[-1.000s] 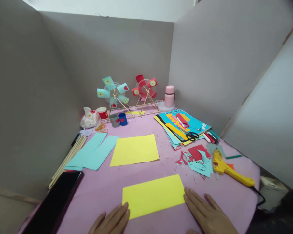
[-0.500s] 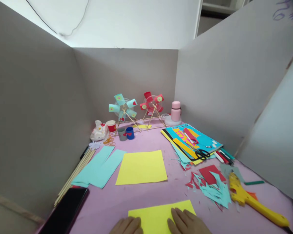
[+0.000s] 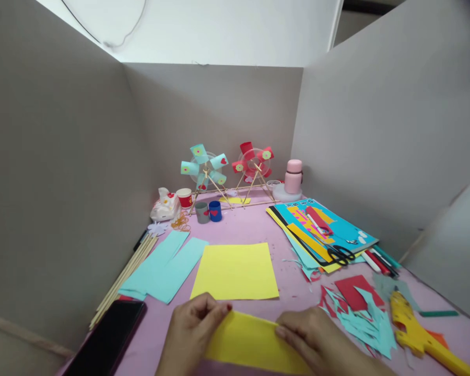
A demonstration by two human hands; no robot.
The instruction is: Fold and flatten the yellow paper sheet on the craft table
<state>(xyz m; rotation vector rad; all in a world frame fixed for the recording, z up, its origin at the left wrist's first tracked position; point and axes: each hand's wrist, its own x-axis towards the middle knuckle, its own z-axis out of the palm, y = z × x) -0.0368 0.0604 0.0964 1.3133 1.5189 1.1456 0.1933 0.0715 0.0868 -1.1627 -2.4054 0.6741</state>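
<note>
A yellow sheet of paper [image 3: 254,342] is held up between my two hands at the bottom of the view. My left hand [image 3: 198,326] pinches its upper left corner between thumb and fingers. On the other side my right hand [image 3: 311,334] grips the upper right edge, thumb and fingers closed on it. The paper's lower edge runs near the bottom of the view. Just beyond my hands, a second yellow sheet [image 3: 235,271] lies flat on the pink table. Light blue paper strips [image 3: 176,269] lie to its left.
Left: a phone [image 3: 107,339] and wooden sticks [image 3: 123,279]. Right: paper scraps [image 3: 368,318], a yellow glue gun [image 3: 419,334], scissors [image 3: 340,255] and a stack of coloured paper [image 3: 332,224]. Back: two paper pinwheel-like models [image 3: 206,169], small cups [image 3: 215,211] and a pink bottle [image 3: 293,177]. Grey partitions surround the table.
Both hands, which lay flat on the near yellow sheet, have closed on its edge and raised it. The view has shifted slightly, so the objects on the right appear farther right.
</note>
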